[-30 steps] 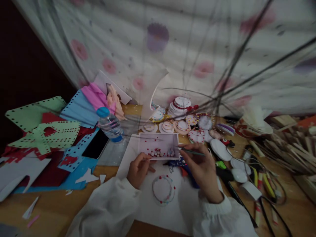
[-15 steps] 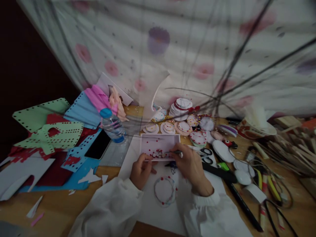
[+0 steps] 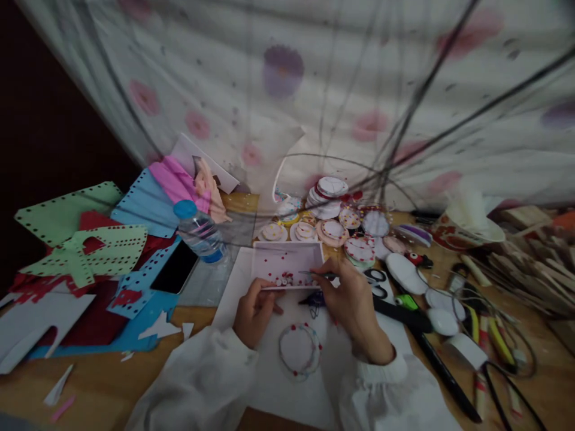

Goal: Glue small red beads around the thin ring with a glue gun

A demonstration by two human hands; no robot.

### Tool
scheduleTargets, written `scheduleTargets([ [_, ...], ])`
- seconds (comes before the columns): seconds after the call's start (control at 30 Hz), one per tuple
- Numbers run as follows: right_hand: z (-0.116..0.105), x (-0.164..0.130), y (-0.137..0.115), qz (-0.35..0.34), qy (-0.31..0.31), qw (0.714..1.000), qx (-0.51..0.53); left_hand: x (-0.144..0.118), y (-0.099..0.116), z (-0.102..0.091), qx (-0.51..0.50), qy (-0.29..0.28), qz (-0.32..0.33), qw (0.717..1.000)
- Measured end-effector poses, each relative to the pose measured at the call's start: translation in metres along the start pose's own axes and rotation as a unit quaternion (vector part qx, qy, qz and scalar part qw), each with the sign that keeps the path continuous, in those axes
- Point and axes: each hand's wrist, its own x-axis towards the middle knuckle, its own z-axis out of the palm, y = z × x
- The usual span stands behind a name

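A shallow white box (image 3: 294,254) holds small red and white pieces (image 3: 284,279), mostly near its front edge. My left hand (image 3: 254,312) is closed at the box's front left corner, its fingers pinching the edge. In my right hand (image 3: 353,302) is a pair of tweezers (image 3: 311,273), gripped between thumb and fingers, with the tips over the pieces in the box. Whether the tips hold a piece is too small to tell. Below the box, a round white disc (image 3: 299,353) with a red-and-pale-blue decorated rim lies on white paper (image 3: 263,383).
Several decorated discs (image 3: 332,230) stand behind the box. Scissors (image 3: 376,281), a black glue gun (image 3: 399,314) and cables lie to the right, wooden sticks (image 3: 525,263) beyond. Leftward are a water bottle (image 3: 202,233), a phone (image 3: 175,267) and coloured paper (image 3: 112,248). A curtain (image 3: 332,78) hangs behind.
My right hand has drawn slightly right, and the tweezers now lie flatter, with more of them showing over the box. My left hand stays at the box. The view has shifted a little.
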Motion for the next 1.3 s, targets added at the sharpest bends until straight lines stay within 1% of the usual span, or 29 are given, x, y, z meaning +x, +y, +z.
scheduleTargets([
  [0.13,-0.008,0.001,-0.009,-0.02,0.043,0.997,0.054,0.001,0.004,0.0,0.004,-0.009,0.004,1.0],
  [0.23,-0.009,-0.003,-0.017,-0.019,0.054,0.993,0.103,0.001,0.006,-0.001,0.012,-0.007,0.005,1.0],
  [0.3,-0.007,-0.008,-0.021,-0.016,0.053,0.988,0.141,0.0,0.005,-0.001,0.012,0.01,0.021,1.0],
  [0.4,-0.003,-0.021,-0.026,-0.014,0.063,0.983,0.173,-0.002,0.001,-0.003,-0.003,0.055,0.06,0.997],
  [0.47,-0.001,-0.033,-0.028,-0.009,0.075,0.982,0.174,-0.003,0.001,-0.004,-0.026,0.058,0.06,0.996],
  [0.57,0.002,-0.053,-0.028,0.013,0.092,0.976,0.195,-0.006,0.005,-0.004,-0.085,0.011,0.011,0.996],
  [0.63,0.005,-0.066,-0.025,0.028,0.112,0.966,0.233,-0.007,0.01,-0.001,-0.112,-0.031,-0.016,0.993],
  [0.73,0.012,-0.081,-0.02,0.05,0.155,0.948,0.274,-0.007,0.013,0.004,-0.096,-0.114,-0.026,0.988],
  [0.8,0.017,-0.085,-0.017,0.06,0.181,0.941,0.28,-0.007,0.013,0.007,-0.073,-0.151,-0.024,0.986],
  [0.87,0.021,-0.087,-0.015,0.055,0.198,0.937,0.281,-0.007,0.012,0.008,-0.06,-0.161,-0.021,0.985],
  [0.97,0.024,-0.086,-0.013,0.038,0.21,0.936,0.279,-0.007,0.011,0.009,-0.045,-0.162,-0.024,0.985],
  [1.17,0.025,-0.085,-0.008,0.04,0.171,0.944,0.28,-0.007,0.007,0.008,-0.031,-0.155,-0.035,0.987],
  [1.3,0.026,-0.087,-0.008,0.014,0.166,0.947,0.273,-0.006,0.005,0.007,-0.037,-0.15,-0.047,0.987],
])
